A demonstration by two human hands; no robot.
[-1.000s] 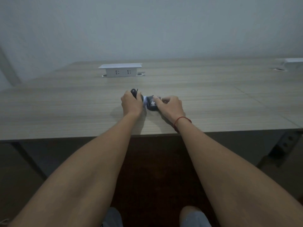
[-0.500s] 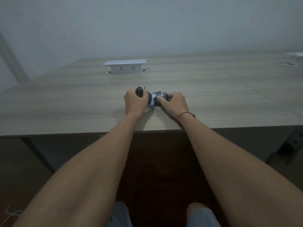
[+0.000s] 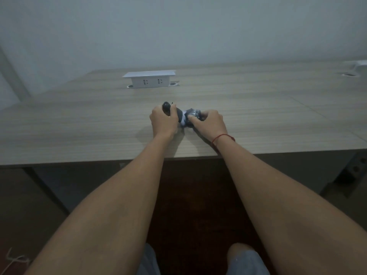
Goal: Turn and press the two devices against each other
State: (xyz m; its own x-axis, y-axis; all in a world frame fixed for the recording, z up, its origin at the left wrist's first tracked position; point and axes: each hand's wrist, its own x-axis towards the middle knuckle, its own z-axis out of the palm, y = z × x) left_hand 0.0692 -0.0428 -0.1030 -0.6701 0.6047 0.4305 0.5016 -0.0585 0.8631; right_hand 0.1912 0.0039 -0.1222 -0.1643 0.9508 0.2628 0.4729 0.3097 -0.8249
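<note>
Both my hands meet over a small dark object with a pale middle part, on the wooden table. My left hand grips its rounded black left end, which sticks up past my knuckles. My right hand pinches the grey, shiny right end with curled fingers. A red string circles my right wrist. What the object is stays unclear in the dim light, and my fingers hide much of it.
A white pop-up socket box stands on the table behind my hands. A second white box shows at the far right edge. A pale wall rises behind. Under the table edge are my knees and a dark floor.
The view has shifted a little, so the table and socket box sit slightly differently in the frame. My hands keep their hold on the object, with the black end tilted up a bit more.
</note>
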